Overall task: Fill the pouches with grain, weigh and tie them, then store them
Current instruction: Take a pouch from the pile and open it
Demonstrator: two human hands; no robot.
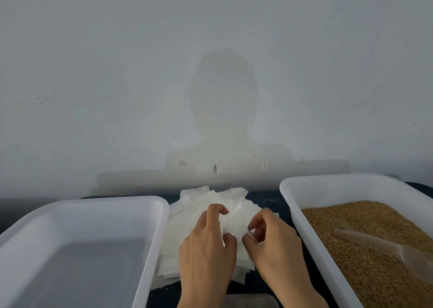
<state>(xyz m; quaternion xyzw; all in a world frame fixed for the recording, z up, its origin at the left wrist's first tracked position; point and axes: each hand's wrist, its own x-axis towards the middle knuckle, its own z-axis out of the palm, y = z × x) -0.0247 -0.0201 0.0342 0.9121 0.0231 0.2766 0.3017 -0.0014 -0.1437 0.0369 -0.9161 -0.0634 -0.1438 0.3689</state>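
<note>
A loose pile of flat white pouches (185,214) lies on the dark table between two white tubs. My left hand (206,244) and my right hand (271,239) rest on the pile, and both pinch the same top pouch (234,223) between thumb and fingers. The right tub (290,204) holds brown grain (365,228) with a clear plastic scoop (379,249) lying on it. The left tub (150,202) holds nothing.
A pale wall stands close behind the table, with my shadow on it. A few stray grains (269,200) lie on the dark table top behind the pile. A translucent flat object (248,302) shows at the bottom edge between my wrists.
</note>
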